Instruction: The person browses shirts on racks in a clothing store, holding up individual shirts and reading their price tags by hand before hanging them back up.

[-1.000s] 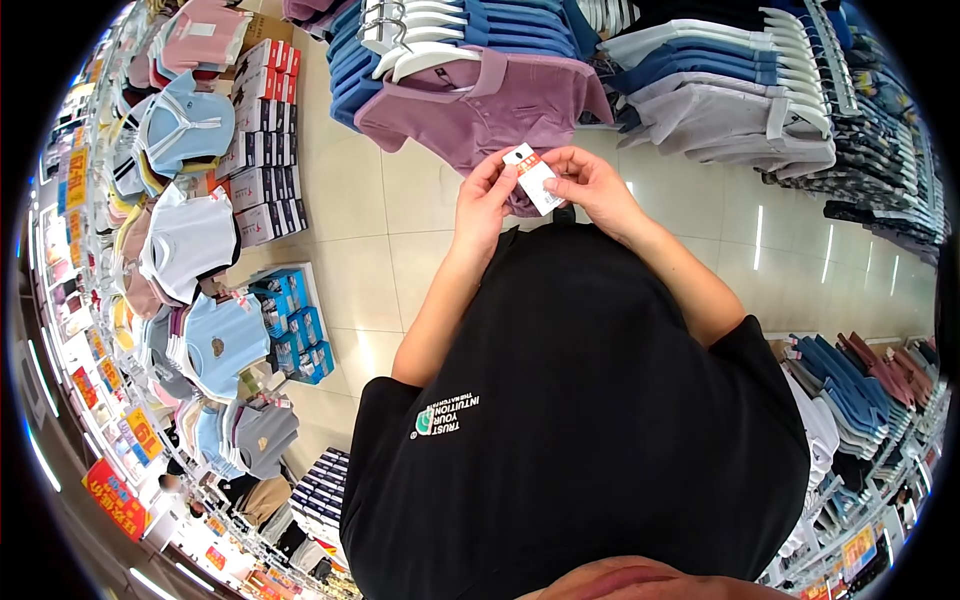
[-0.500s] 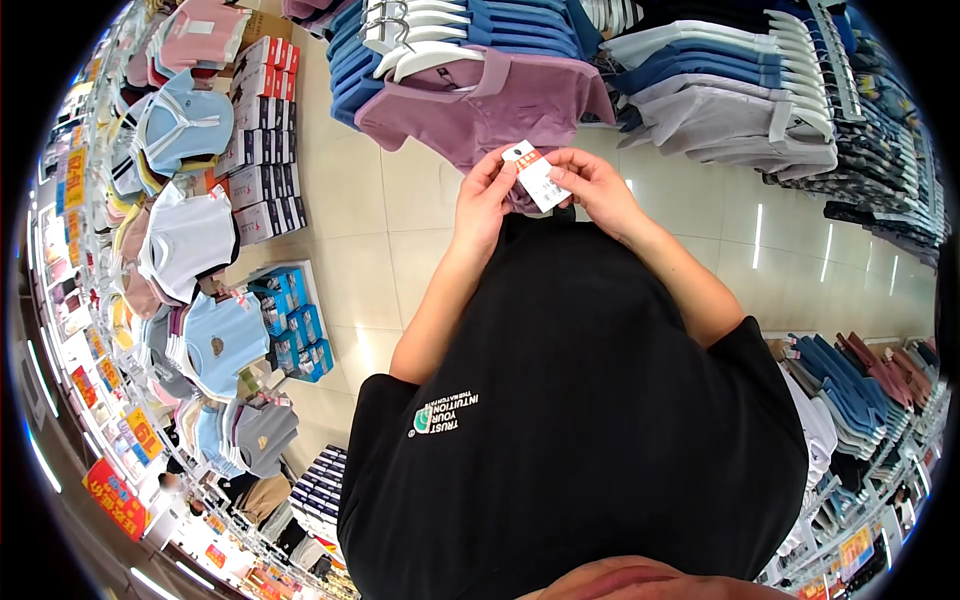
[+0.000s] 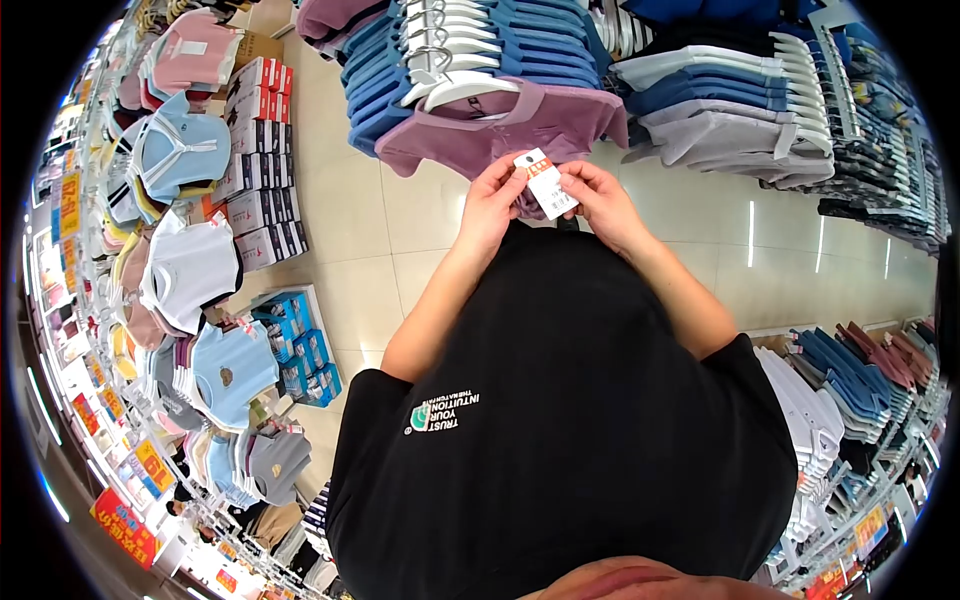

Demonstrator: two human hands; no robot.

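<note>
A white price tag with an orange band (image 3: 546,186) is held up between both hands. My left hand (image 3: 494,201) pinches its edge on the image's left side, and my right hand (image 3: 604,203) pinches the opposite edge. Just beyond the fingers hangs a mauve collared shirt (image 3: 455,142) on a white hanger (image 3: 470,88), at the front of a row of blue shirts (image 3: 545,50). The lower part of the mauve shirt is hidden behind the hands and the tag.
Grey shirts (image 3: 715,140) hang on another rack at the upper right. Along the left are stacked boxes (image 3: 262,205), blue packages (image 3: 305,350) and displayed tops (image 3: 185,150). More clothes (image 3: 840,370) hang at the lower right. Tiled floor (image 3: 360,230) lies between.
The racks and shelves sit slightly lower in the view. Both hands keep their hold on the tag, which appears slightly farther right and lower.
</note>
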